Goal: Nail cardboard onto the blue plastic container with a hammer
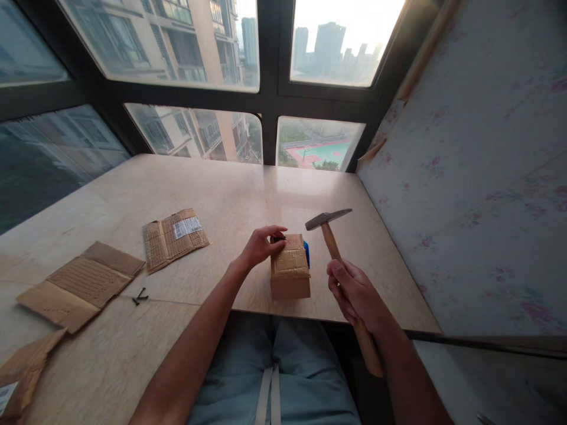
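My right hand (352,289) is wrapped round the wooden handle of a hammer (332,239), its metal head raised to the right of a small cardboard box (290,265). The brown box, partly covered with tape, sits near the sill's front edge. My left hand (262,245) is at the box's far left top edge, thumb and fingers closed in a pinch on a small dark nail (277,238), mostly hidden by the fingers. Something blue (306,254) shows at the box's right side.
Several dark nails (140,297) lie on the pale sill (230,183) at left. Around them are a flattened cardboard piece with a label (188,227), another folded piece (84,283) and a torn piece (26,366). Windows stand behind; a floral wall (478,195) rises at right.
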`<state>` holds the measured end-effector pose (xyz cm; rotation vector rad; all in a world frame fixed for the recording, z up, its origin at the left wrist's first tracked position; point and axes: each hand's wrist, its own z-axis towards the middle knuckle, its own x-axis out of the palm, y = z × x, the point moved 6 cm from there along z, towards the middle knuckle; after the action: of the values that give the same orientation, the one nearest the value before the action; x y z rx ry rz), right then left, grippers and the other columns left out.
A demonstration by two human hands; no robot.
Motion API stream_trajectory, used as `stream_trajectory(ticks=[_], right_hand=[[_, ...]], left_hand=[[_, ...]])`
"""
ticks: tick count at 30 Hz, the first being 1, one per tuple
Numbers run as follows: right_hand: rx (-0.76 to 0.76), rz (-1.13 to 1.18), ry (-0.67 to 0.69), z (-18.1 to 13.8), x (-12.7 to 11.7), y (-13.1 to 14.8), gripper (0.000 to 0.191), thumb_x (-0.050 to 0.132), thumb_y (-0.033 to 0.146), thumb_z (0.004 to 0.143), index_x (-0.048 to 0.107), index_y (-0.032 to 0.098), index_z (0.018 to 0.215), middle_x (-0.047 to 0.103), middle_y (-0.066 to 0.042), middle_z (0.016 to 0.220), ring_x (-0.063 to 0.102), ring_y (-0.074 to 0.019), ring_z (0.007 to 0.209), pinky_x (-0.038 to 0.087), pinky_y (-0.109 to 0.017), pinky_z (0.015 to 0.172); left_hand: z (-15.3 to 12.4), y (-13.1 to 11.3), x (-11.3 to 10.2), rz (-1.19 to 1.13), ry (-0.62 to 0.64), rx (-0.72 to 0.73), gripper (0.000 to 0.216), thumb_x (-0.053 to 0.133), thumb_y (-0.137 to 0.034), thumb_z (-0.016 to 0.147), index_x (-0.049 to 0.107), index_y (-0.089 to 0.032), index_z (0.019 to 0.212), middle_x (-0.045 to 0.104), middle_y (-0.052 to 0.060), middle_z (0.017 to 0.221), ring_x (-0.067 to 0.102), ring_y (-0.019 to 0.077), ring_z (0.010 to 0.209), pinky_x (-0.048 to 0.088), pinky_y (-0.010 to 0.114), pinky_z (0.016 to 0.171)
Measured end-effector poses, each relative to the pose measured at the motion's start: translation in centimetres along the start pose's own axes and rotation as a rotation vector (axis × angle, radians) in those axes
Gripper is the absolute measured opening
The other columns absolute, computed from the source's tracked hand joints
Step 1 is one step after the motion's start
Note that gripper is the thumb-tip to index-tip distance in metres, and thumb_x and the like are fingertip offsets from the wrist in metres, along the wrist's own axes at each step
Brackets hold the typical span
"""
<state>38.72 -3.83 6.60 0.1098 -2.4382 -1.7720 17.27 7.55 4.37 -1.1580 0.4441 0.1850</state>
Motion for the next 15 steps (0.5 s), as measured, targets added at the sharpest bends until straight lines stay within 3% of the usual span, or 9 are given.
stream_trajectory(ticks=[6,10,15], right_hand=[[0.037,-0.204,0.157,0.9,2.5,1.5,0.038,0.055,0.057,0.087,0.047,0.021,0.078,0.045,0.01,0.049,0.031,-0.0032,0.023,0.022,-0.013,0.019],[0.06,-0.317,0.135,1.8,3.0,1.4,0.033,0.059,0.051,0.085,0.048,0.021,0.077,0.046,0.01,0.052,0.034,-0.0036,0.023,0.022,-0.014,0.017],[0.051,-0.282,0.104,1.8,2.7,1.5,0.035,0.056,0.053,0.086,0.045,0.021,0.074,0.043,0.01,0.051,0.029,-0.0029,0.022,0.022,-0.014,0.017]], left_hand=[[0.0,-0.1,0.0,0.005,0.006,-0.002,0.049,0.071,-0.024,0.075,0.061,-0.019,0.123,0.075,0.003,0.085,0.069,0.0164,0.077,0.055,0.03,0.076],[-0.3,0.1,0.0,0.036,-0.011,0.013,0.05,0.072,-0.026,0.076,0.06,-0.019,0.123,0.075,0.003,0.086,0.07,0.0169,0.078,0.054,0.03,0.077],[-0.5,0.4,0.1,-0.012,-0.025,0.002,0.051,0.072,-0.026,0.076,0.058,-0.017,0.125,0.076,0.004,0.089,0.07,0.0167,0.08,0.054,0.03,0.081]])
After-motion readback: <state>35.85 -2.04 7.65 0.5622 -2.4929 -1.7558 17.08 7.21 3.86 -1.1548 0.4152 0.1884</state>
